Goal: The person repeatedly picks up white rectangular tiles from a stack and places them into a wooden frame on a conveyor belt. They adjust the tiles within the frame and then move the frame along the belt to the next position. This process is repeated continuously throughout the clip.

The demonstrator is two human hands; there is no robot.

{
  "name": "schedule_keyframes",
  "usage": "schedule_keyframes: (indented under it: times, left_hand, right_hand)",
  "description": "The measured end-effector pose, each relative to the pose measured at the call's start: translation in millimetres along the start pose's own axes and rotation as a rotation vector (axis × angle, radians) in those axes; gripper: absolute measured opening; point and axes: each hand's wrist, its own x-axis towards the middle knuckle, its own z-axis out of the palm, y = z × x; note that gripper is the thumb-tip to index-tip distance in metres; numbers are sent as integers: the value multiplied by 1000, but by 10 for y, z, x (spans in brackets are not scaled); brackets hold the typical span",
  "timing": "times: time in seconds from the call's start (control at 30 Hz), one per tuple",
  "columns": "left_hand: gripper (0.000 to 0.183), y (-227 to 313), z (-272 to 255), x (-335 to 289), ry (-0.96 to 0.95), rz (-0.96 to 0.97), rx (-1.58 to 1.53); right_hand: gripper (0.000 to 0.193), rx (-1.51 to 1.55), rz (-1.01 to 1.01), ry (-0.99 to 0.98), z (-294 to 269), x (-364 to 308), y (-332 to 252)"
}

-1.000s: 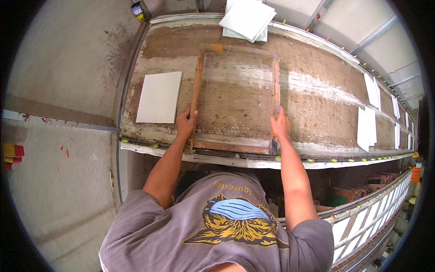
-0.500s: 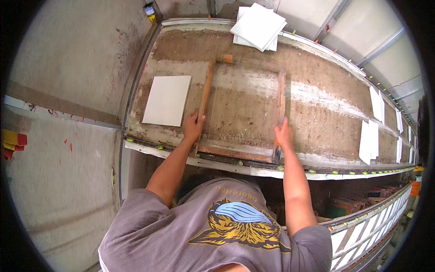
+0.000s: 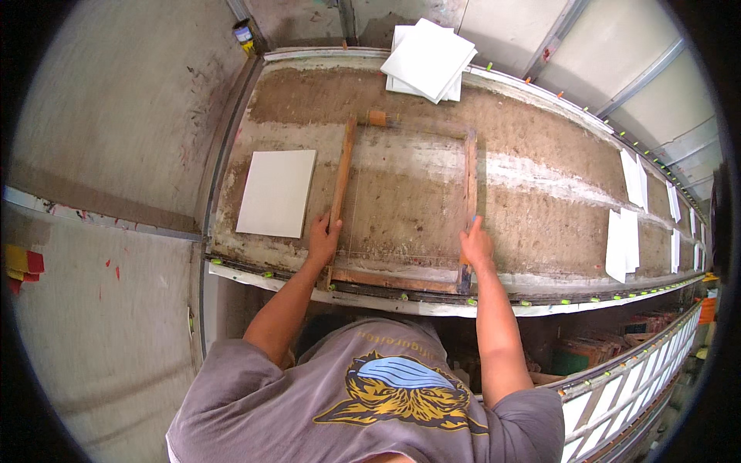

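Stained table, 2 hands gripping 1 frame, 1 white panel alongside

Stack that lay at the top, white sheets that rested at right, can at upper left, red-and-yellow pieces at far left, orange object at far right
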Motion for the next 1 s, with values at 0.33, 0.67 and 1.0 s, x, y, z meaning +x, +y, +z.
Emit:
schedule_keyframes:
  times: [0.33, 0.67, 1.0]
  left_hand:
    - [69, 154, -189, 350, -63, -66, 87]
    - [63, 292, 175, 981, -7, 39, 202]
    - [55, 534, 95, 963, -55, 5, 197]
  right_hand:
    - [58, -43, 59, -97, -268, -29, -137]
    - [51, 236, -191, 409, -371, 1150, -803]
    - [50, 953, 112, 372, -31, 3416, -1590]
